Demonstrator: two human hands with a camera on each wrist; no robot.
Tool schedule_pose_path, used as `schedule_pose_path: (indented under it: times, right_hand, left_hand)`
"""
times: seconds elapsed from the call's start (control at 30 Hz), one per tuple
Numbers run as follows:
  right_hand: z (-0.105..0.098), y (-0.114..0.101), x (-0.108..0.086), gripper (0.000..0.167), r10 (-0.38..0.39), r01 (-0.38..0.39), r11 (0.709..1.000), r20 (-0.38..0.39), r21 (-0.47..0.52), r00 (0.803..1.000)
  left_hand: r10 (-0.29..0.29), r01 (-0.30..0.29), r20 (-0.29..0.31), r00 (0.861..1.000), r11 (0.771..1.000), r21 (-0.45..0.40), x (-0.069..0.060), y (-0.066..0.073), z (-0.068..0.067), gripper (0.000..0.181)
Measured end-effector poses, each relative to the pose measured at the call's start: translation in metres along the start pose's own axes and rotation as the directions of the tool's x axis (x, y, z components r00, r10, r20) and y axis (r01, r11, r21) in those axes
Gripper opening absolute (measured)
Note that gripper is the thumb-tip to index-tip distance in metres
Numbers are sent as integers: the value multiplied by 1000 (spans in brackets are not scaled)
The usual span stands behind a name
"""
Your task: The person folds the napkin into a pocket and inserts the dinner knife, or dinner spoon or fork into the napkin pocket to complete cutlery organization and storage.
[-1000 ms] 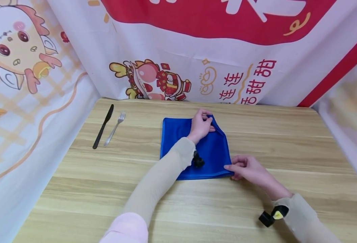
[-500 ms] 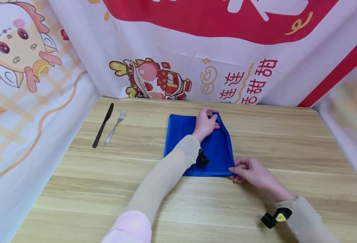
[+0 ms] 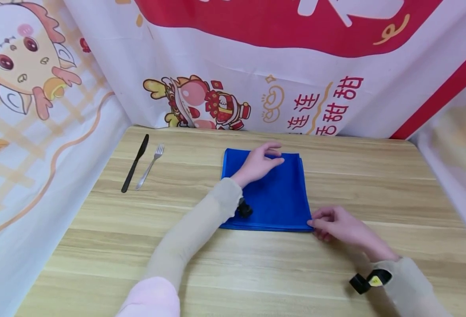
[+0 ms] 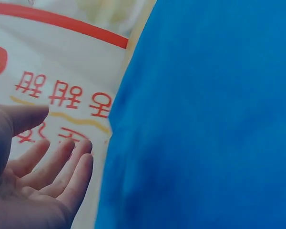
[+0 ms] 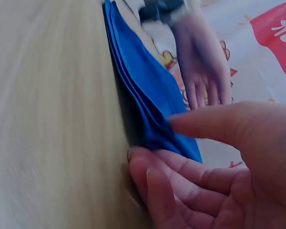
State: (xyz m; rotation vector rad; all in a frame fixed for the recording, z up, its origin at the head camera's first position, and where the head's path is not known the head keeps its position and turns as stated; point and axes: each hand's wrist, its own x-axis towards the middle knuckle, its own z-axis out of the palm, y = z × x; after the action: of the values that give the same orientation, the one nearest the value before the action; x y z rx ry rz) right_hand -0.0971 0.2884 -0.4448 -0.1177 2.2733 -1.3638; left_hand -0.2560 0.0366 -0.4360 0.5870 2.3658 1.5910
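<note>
A blue folded cloth (image 3: 278, 198) lies on the wooden table, its stacked layers showing along the near edge. Over its far part, my left hand (image 3: 258, 164) hovers with fingers loosely spread. Nothing is between thumb and fingers in the left wrist view, where the left hand (image 4: 43, 191) appears beside the cloth (image 4: 205, 119). At the near right corner, my right hand (image 3: 343, 226) pinches the cloth. The right wrist view shows the layered corner (image 5: 157, 136) between its thumb and fingers.
A black knife (image 3: 135, 164) and a silver fork (image 3: 150, 166) lie side by side at the table's left. Printed fabric (image 3: 217, 53) hangs as a wall behind the wooden table (image 3: 233, 273) and along both sides.
My left hand has let go of the far right corner, which now lies flat, and has drawn back leftward. The right hand, still pinching the near corner, has shifted slightly right with the cloth.
</note>
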Motion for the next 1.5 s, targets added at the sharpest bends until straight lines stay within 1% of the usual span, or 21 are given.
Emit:
schedule_pose_path:
  times: [0.07,0.13,0.2,0.27,0.33,0.4,0.5,0.57,0.67,0.77,0.83,0.97,1.07,1.17,1.3,1.4,1.5]
  right_hand:
    - [-5,0,-1,32,-38,35,998,-51,-59,998]
    - [-10,0,-1,30,-107,93,988,-118,-124,987]
    - [-13,-2,0,28,-202,169,968,-173,-187,964]
    - [-13,-4,2,26,-290,241,941,-197,-239,937]
    - [-11,-7,3,26,-356,300,911,-171,-283,919]
    - [-8,-9,5,27,-390,336,887,-122,-317,913]
    - [-4,-10,6,27,-399,361,863,-38,-353,916]
    - [-1,-9,6,26,-399,369,850,-4,-375,917]
    - [0,-7,7,26,-398,372,837,18,-401,917]
    - [-1,-4,6,24,-378,354,835,28,-422,925]
    - [-2,-3,6,22,-360,340,837,36,-428,932]
    - [-3,-2,7,19,-337,328,845,54,-423,940]
    - [-4,0,8,19,-342,336,847,63,-413,938]
    - [-4,2,9,20,-357,350,846,61,-402,932]
    - [-3,4,10,21,-398,388,835,58,-391,916]
    - [-3,5,11,19,-425,418,823,71,-385,902]
    - [-3,4,9,12,-415,417,825,91,-382,905]
  left_hand:
    - [30,-31,27,999,999,26,-11,1,-12,47]
    - [58,-61,49,997,997,54,-22,1,-23,45]
    - [83,-89,67,994,992,92,-34,2,-32,43]
    - [106,-115,82,991,987,116,-47,1,-40,42]
    - [116,-130,100,988,981,143,-59,-2,-48,42]
    - [110,-132,125,986,975,181,-73,-5,-56,42]
    - [86,-132,174,981,954,269,-96,-12,-68,40]
    - [72,-140,210,975,935,325,-111,-15,-75,37]
    - [54,-157,267,962,911,381,-132,-20,-81,36]
    - [33,-167,314,949,896,410,-146,-23,-82,37]
    - [17,-167,329,944,886,433,-151,-25,-81,36]
    - [-7,-153,324,946,872,466,-156,-25,-78,27]
    - [-11,-153,327,945,869,471,-158,-25,-77,18]
    - [-6,-168,348,938,868,468,-158,-23,-77,12]
    - [5,-183,373,928,878,443,-159,-20,-76,11]
    - [-2,-177,389,921,889,422,-162,-20,-76,11]
    - [-20,-162,416,909,903,397,-164,-22,-77,11]
